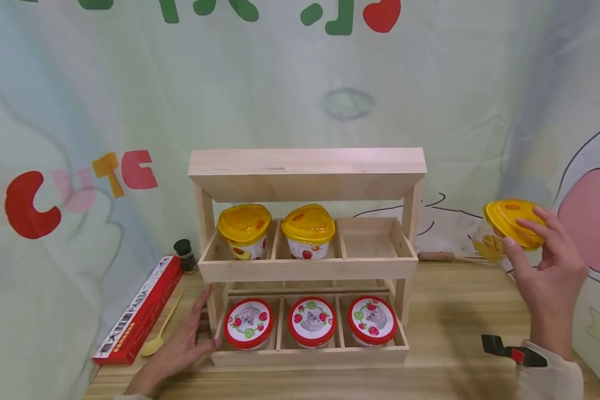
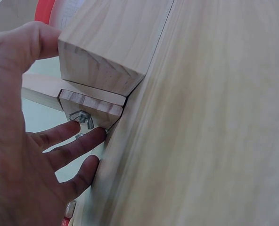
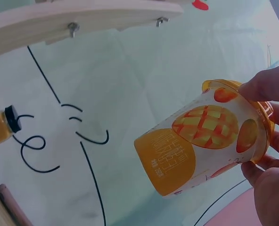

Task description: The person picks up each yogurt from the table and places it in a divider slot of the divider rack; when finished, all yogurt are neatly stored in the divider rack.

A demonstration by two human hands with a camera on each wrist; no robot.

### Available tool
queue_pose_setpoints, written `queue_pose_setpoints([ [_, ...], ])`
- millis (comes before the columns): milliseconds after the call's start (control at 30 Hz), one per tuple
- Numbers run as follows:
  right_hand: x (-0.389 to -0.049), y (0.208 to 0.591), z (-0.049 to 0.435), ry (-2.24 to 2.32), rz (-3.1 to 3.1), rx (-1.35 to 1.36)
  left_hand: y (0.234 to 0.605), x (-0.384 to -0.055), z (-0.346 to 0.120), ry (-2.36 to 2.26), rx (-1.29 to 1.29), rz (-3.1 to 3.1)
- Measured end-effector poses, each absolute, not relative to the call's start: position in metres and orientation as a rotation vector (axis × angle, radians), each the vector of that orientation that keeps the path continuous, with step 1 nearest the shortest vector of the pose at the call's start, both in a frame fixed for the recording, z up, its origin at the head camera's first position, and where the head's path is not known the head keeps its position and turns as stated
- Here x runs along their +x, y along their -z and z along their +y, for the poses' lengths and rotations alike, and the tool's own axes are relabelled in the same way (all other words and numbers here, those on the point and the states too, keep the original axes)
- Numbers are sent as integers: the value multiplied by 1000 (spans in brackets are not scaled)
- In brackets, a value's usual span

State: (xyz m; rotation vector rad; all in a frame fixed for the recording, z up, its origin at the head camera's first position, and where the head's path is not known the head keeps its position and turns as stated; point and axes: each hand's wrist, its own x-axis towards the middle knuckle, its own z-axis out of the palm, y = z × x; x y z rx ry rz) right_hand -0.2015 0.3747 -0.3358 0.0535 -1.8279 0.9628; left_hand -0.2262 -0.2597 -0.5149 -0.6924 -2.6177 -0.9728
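Note:
My right hand [image 1: 552, 269] holds a yogurt cup [image 1: 512, 222] by its yellow lid, in the air to the right of a two-tier wooden rack [image 1: 307, 270]. In the right wrist view the cup [image 3: 201, 136] is tilted, with mango pictures on its side. My left hand [image 1: 182, 344] touches the rack's lower left corner. The left wrist view shows its thumb at the lower tray's corner and its fingers near a wing nut [image 2: 83, 117]. Two yellow-lidded cups [image 1: 308, 230] stand in the upper left and middle compartments; the upper right compartment [image 1: 370, 236] is bare.
Three red-rimmed tubs [image 1: 311, 322] fill the lower tray's compartments. On the left lie a red pasta box [image 1: 140, 311] and a yellow spoon [image 1: 155, 344], with a black-capped jar [image 1: 185, 255] behind. A wooden-handled whisk [image 1: 437, 256] lies right of the rack.

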Motion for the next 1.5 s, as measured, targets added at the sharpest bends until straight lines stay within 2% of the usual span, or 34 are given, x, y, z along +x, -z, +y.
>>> queue_pose_setpoints([
  [300, -196, 317, 354, -1082, -1693, 351, 516, -224, -261, 978, -678, -2647],
  [933, -188, 288, 308, -1458, -1563, 758, 510, -225, -257, 954, -669, -2654],
  [1233, -200, 286, 289, -1418, -1623, 934, 515, -227, -259, 985, -733, -2599],
  [1500, -216, 294, 266, -1368, -1764, 965, 513, -226, -259, 1003, -739, -2605],
])
